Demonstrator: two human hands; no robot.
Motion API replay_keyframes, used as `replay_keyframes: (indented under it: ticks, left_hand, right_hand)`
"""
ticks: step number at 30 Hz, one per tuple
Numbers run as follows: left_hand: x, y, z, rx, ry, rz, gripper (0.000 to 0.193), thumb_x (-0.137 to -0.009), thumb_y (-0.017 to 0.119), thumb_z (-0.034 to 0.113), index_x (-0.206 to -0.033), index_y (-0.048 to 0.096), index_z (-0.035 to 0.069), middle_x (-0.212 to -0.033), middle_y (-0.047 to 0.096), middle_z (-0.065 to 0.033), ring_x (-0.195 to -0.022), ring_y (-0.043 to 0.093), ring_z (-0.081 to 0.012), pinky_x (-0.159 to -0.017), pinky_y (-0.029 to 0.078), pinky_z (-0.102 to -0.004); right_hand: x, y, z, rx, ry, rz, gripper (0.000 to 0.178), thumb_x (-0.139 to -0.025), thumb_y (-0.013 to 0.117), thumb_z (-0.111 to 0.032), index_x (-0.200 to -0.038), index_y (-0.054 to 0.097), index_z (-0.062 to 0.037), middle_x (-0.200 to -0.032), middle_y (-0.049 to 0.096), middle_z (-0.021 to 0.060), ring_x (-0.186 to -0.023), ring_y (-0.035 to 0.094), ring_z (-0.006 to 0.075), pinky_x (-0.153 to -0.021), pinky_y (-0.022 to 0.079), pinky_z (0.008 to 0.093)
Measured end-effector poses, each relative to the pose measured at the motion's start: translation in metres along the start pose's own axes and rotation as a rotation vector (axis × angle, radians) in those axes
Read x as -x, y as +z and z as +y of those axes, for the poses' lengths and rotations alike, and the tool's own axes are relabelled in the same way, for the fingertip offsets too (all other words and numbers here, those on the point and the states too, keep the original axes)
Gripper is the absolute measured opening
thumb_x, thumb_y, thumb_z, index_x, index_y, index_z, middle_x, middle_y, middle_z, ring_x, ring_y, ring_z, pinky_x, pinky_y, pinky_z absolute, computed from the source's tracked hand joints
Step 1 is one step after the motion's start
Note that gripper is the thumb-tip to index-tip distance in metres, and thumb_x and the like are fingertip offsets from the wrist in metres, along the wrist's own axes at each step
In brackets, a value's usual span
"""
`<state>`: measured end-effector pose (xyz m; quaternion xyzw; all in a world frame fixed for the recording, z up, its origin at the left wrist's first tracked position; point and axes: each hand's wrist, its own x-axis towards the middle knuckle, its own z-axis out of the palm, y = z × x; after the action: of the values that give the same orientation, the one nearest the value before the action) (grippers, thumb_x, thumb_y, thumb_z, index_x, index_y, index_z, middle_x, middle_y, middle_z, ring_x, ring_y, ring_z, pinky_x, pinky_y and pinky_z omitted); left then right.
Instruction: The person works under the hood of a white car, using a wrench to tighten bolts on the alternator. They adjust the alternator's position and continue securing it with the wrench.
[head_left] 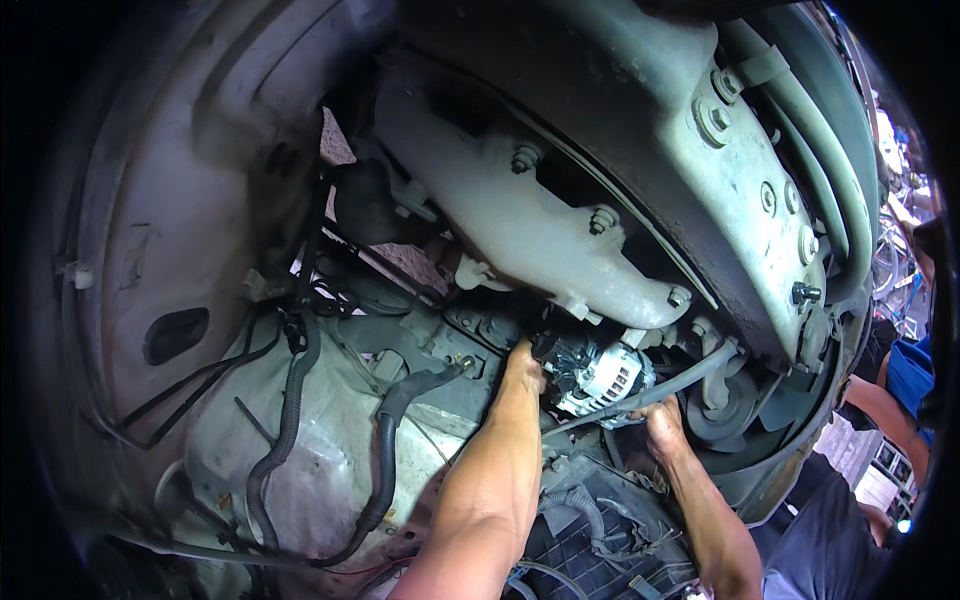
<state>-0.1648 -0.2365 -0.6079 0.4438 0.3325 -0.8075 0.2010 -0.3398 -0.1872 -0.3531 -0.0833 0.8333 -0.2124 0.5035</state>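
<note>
Below the engine, a silver alternator [610, 378] with a black end sits between my two hands. My left hand [528, 366] is at its left end, the fingers mostly hidden behind the black part. My right hand [662, 425] is closed at its lower right side, the fingers curled under the metal housing. A grey hose [680, 382] crosses in front of the alternator, just above my right hand. Directly above is the pale, bolted exhaust manifold [530, 225].
A fan [735, 410] and round pulley lie right of my right hand. Black cables [385, 470] hang over the pale inner panel at left. The ribbed black tray [590, 555] is below my wrists. At the right edge, another person's arm [890, 415] and dark clothing [825, 530] show.
</note>
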Motion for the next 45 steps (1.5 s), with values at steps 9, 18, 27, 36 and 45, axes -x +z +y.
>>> replay_keyframes:
  ticks: [9, 18, 27, 36, 45]
  left_hand:
    - [0.055, 0.035, 0.013, -0.267, -0.047, 0.067, 0.033, -0.084, 0.062, 0.040, -0.090, 0.072, 0.009, -0.087, 0.072, -0.0073, -0.075, 0.067, -0.0259, -0.071, 0.055, -0.0440]
    - [0.048, 0.031, -0.004, -0.206, 0.243, 0.182, 0.011, -0.091, 0.058, 0.008, -0.092, 0.067, 0.002, -0.087, 0.070, -0.0131, -0.075, 0.067, -0.0273, -0.073, 0.057, -0.0478]
    - [0.061, 0.046, -0.012, -0.200, 0.330, 0.260, 0.021, -0.082, 0.066, 0.013, -0.098, 0.069, 0.000, -0.093, 0.068, -0.0093, -0.082, 0.063, -0.0212, -0.076, 0.053, -0.0365]
    - [0.077, 0.062, -0.009, -0.252, 0.384, 0.413, 0.043, -0.083, 0.065, 0.019, -0.117, 0.064, -0.007, -0.119, 0.064, -0.0157, -0.103, 0.061, -0.0260, -0.089, 0.050, -0.0383]
    - [0.063, 0.047, -0.006, -0.313, 0.404, 0.389, 0.020, -0.077, 0.061, 0.014, -0.086, 0.070, -0.002, -0.096, 0.065, -0.0116, -0.087, 0.057, -0.0226, -0.083, 0.045, -0.0351]
  right_hand:
    - [0.033, 0.018, -0.002, -0.193, 0.135, -0.042, 0.102, -0.064, 0.061, 0.002, -0.153, 0.010, 0.0011, -0.111, 0.053, 0.0180, -0.083, 0.061, 0.0231, -0.066, 0.055, 0.0370]
    - [0.001, -0.005, 0.042, -0.455, 0.260, -0.288, 0.088, -0.072, 0.050, 0.011, -0.150, 0.011, -0.0003, -0.126, 0.053, 0.0206, -0.100, 0.066, 0.0300, -0.086, 0.060, 0.0467]
    - [-0.016, -0.008, 0.067, -0.443, 0.363, -0.386, 0.087, -0.072, 0.050, 0.019, -0.150, 0.020, -0.0059, -0.125, 0.056, 0.0204, -0.107, 0.065, 0.0335, -0.092, 0.058, 0.0486]
    - [-0.060, -0.007, 0.124, -0.186, 0.330, -0.460, 0.034, -0.076, 0.054, 0.019, -0.106, 0.062, 0.0062, -0.099, 0.067, 0.0127, -0.092, 0.066, 0.0257, -0.082, 0.056, 0.0366]
    - [-0.067, 0.004, 0.128, 0.224, 0.260, -0.422, 0.069, -0.069, 0.063, 0.013, -0.133, 0.038, 0.0067, -0.110, 0.061, 0.0183, -0.091, 0.066, 0.0283, -0.072, 0.059, 0.0358]
